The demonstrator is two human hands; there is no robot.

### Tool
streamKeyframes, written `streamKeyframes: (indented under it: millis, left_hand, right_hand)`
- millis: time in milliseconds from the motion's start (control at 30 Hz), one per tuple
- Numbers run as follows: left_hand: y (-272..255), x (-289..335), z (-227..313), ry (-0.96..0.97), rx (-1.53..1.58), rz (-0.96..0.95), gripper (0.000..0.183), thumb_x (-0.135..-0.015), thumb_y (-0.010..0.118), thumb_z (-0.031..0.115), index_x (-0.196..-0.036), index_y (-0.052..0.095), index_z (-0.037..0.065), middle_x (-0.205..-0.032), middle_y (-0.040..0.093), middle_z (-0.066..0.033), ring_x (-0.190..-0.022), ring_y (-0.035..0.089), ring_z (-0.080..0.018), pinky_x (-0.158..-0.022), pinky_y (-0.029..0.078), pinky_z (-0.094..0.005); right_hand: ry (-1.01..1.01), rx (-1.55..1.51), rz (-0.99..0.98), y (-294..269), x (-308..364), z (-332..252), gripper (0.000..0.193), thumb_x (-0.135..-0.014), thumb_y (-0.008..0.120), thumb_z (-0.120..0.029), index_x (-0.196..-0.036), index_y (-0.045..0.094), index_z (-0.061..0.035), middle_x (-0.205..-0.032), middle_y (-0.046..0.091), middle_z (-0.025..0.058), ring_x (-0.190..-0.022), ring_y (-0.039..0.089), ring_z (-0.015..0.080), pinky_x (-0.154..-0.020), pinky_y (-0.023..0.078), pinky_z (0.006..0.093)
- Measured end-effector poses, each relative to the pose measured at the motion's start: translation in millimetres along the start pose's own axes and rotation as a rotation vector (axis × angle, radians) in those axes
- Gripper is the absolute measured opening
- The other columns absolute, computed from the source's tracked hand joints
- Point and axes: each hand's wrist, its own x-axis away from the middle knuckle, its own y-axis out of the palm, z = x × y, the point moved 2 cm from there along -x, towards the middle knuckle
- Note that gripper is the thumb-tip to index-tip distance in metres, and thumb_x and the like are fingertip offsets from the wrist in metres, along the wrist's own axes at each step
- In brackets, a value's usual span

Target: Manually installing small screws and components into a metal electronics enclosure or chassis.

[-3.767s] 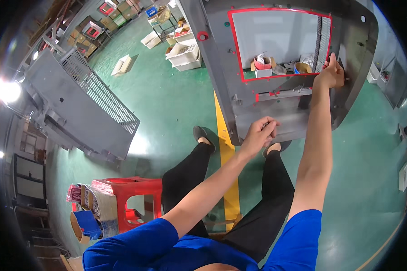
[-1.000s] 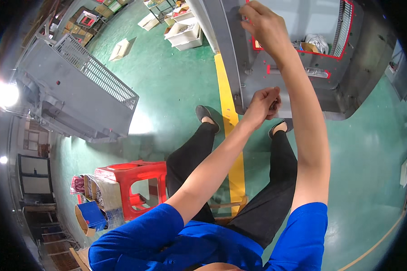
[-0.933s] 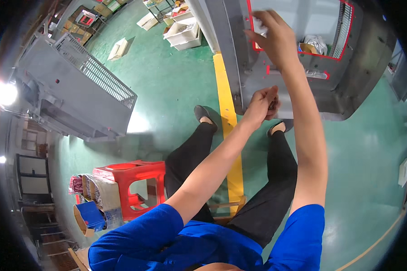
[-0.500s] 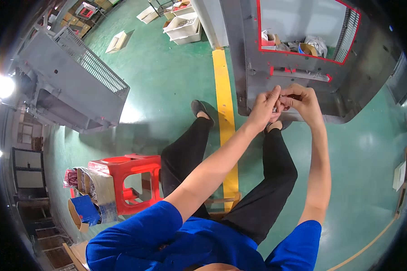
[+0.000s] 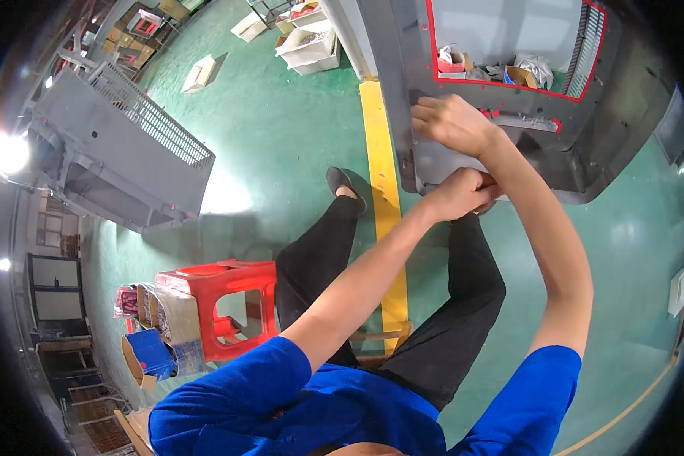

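A large grey moulded panel [image 5: 623, 125] stands in front of me on the right, with red edging round its opening. My right hand [image 5: 457, 125] is at the panel's left inner side, its fingers curled into a pinch by the wall. Whatever the fingertips hold is too small to make out. Lower down, my left hand [image 5: 463, 194] is closed in front of the panel's lower edge, beneath my right forearm. What lies inside its fingers is hidden.
At my left stands a red plastic stool [image 5: 219, 292], with open cardboard boxes [image 5: 153, 351] beside it. Another grey panel [image 5: 129, 144] with a slotted grille is at the far left. White bins [image 5: 308, 47] stand on the green floor near a yellow stripe [image 5: 380, 144].
My hands were together before the panel; they are now apart. The right hand has moved up and left to the panel's inner side. The left hand has dropped slightly.
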Motion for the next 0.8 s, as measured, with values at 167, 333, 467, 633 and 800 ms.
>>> streamKeyframes:
  millis: [167,333,467,633,800]
  left_hand:
    - [-8,1,6,-0.07,0.098,-0.027,0.027,-0.095,0.05,0.024,-0.088,0.06,-0.001,-0.059,0.042,0.0049,-0.051,0.036,-0.0049,-0.047,0.029,-0.0235]
    - [-16,2,9,-0.088,0.1,-0.013,0.029,-0.095,0.049,0.026,-0.087,0.06,0.001,-0.058,0.041,0.0051,-0.051,0.034,-0.0046,-0.046,0.028,-0.0225]
    - [-18,1,9,-0.061,0.059,-0.022,0.029,-0.095,0.048,0.026,-0.084,0.058,0.002,-0.058,0.041,0.0049,-0.051,0.034,-0.0047,-0.046,0.028,-0.0223]
    - [-21,7,8,-0.091,0.058,-0.011,0.027,-0.095,0.046,0.023,-0.077,0.053,0.004,-0.058,0.041,0.0049,-0.05,0.034,-0.005,-0.046,0.028,-0.0222]
    - [-26,14,15,-0.121,0.083,-0.076,0.023,-0.093,0.047,0.02,-0.078,0.055,0.006,-0.057,0.041,0.005,-0.049,0.033,-0.004,-0.044,0.025,-0.0221]
  right_hand:
    - [-0.046,0.132,-0.028,16,-11,13,0.008,-0.06,0.059,-0.006,-0.064,0.051,-0.0063,-0.068,0.051,0.0031,-0.073,0.056,0.0196,-0.056,0.05,0.0298]
    - [-0.081,0.117,-0.007,22,-12,18,0.008,-0.062,0.058,-0.009,-0.063,0.051,-0.0071,-0.067,0.051,0.0026,-0.071,0.056,0.019,-0.055,0.049,0.0296]
    - [-0.088,0.186,-0.004,24,-11,16,0.008,-0.063,0.058,-0.011,-0.064,0.051,-0.0079,-0.067,0.05,0.0021,-0.067,0.056,0.0185,-0.055,0.049,0.0294]
    - [-0.024,0.222,0.044,31,-16,10,0.005,-0.066,0.057,-0.012,-0.065,0.053,-0.0086,-0.068,0.05,0.0014,-0.066,0.055,0.0167,-0.056,0.048,0.0287]
    - [0.059,0.314,0.035,34,-23,5,0.004,-0.068,0.058,-0.013,-0.069,0.058,-0.0087,-0.071,0.054,0.0013,-0.065,0.058,0.0156,-0.053,0.048,0.0269]
